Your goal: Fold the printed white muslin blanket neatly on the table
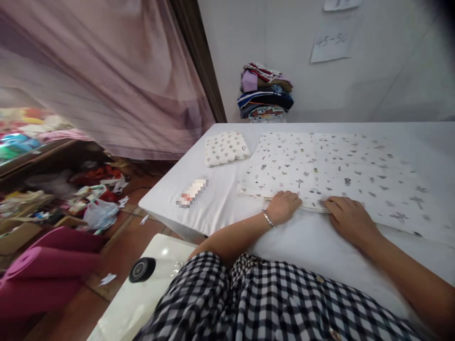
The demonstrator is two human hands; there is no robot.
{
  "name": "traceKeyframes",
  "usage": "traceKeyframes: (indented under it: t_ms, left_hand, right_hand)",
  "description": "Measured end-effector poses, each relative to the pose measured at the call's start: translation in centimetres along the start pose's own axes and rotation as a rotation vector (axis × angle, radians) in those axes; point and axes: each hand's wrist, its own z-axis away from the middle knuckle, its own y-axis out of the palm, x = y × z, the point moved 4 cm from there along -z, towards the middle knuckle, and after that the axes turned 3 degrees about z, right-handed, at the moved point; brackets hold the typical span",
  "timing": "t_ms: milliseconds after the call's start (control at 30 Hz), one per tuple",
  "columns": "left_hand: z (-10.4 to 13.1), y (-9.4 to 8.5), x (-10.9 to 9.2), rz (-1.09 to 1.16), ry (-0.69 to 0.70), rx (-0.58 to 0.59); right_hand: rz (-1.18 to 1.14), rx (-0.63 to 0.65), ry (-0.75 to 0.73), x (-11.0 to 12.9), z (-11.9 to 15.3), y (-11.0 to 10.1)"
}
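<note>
A white cloth (287, 166) printed with small palm trees and other motifs lies spread on the white-covered table, in layers along its near edge. My left hand (283, 207), with a bracelet at the wrist, has its fingers curled over that near edge. To its right, my right hand (350, 219) is bent over the same edge, fingers close together. Both thumbs are mostly hidden, and the cloth is still flat on the table. Left of the cloth sits a folded white cloth (226, 148) with a small print.
A blurred-out oblong item (192, 192) lies on the table's left side. Folded clothes (266, 92) are stacked against the wall. A pink curtain (149, 80) hangs at left. Below are a white machine-like surface (142, 303), pink rolls (53, 265) and a plastic bag (101, 213).
</note>
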Motion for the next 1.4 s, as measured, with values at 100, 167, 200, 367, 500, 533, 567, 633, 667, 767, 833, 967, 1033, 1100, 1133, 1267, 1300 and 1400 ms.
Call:
traceKeyframes:
  t_ms: [100, 167, 200, 367, 500, 533, 567, 633, 667, 767, 833, 967, 1033, 1100, 1133, 1267, 1300, 1400]
  left_hand:
    - [0.1, -0.2, -0.1, 0.008, -0.021, -0.032]
    - [0.2, -0.5, -0.2, 0.008, -0.045, -0.060]
    - [0.3, -0.6, -0.2, 0.005, -0.058, -0.069]
    - [1.1, -0.9, 1.3, -0.044, -0.160, -0.076]
    - [3.0, -1.5, 4.3, -0.104, -0.256, -0.064]
    - [3.6, -1.8, 5.2, -0.115, -0.281, -0.060]
    - [4.4, -2.1, 6.1, -0.122, -0.308, -0.057]
    - [6.1, -2.7, 7.9, -0.127, -0.370, -0.061]
    - [6.9, -3.0, 8.8, -0.126, -0.404, -0.064]
    - [9.4, -3.6, 10.7, -0.115, -0.483, -0.079]
    - [10.6, -4.0, 11.6, -0.107, -0.523, -0.115]
    - [12.0, -4.5, 12.9, -0.054, -0.678, -0.179]
    - [12.7, -4.7, 13.4, -0.001, -0.780, -0.174]
    - [13.4, -5.0, 13.7, 0.055, -0.869, -0.187]
    - [13.8, -5.2, 13.8, 0.078, -0.908, -0.206]
    - [14.7, -5.8, 13.5, 0.139, -1.039, -0.265]
    - [14.8, -5.8, 13.5, 0.151, -1.067, -0.258]
    - [14.4, -5.3, 13.3, 0.164, -1.123, -0.204]
  right_hand:
    - [0.016, -0.023, -0.074, 1.7, -2.0, 0.1]
    - [0.005, -0.028, -0.105, 2.9, -3.2, 0.4]
    - [-0.008, -0.031, -0.119, 3.3, -3.7, 0.6]
    - [-0.106, -0.072, -0.184, 4.4, -4.1, 1.6]
    - [-0.115, -0.056, -0.193, 4.2, -3.6, 2.0]
    - [-0.125, -0.051, -0.197, 4.2, -3.6, 2.0]
    - [-0.140, -0.045, -0.202, 4.3, -3.6, 2.0]
    - [-0.166, -0.031, -0.209, 4.4, -3.6, 2.1]
    - [-0.170, -0.025, -0.209, 4.5, -3.6, 2.1]
    - [-0.155, -0.004, -0.212, 4.7, -3.7, 2.2]
    - [-0.141, 0.009, -0.213, 4.8, -3.8, 2.2]
    - [-0.124, 0.033, -0.216, 5.0, -4.2, 1.9]
    - [-0.115, 0.035, -0.213, 5.2, -4.5, 1.8]
    - [-0.102, 0.026, -0.212, 5.4, -4.8, 1.7]
    - [-0.097, 0.020, -0.216, 5.5, -4.9, 1.7]
    - [-0.086, 0.002, -0.230, 5.9, -5.4, 1.9]
    - [-0.084, 0.001, -0.229, 6.0, -5.6, 2.0]
    - [-0.083, 0.012, -0.228, 6.4, -6.0, 2.1]
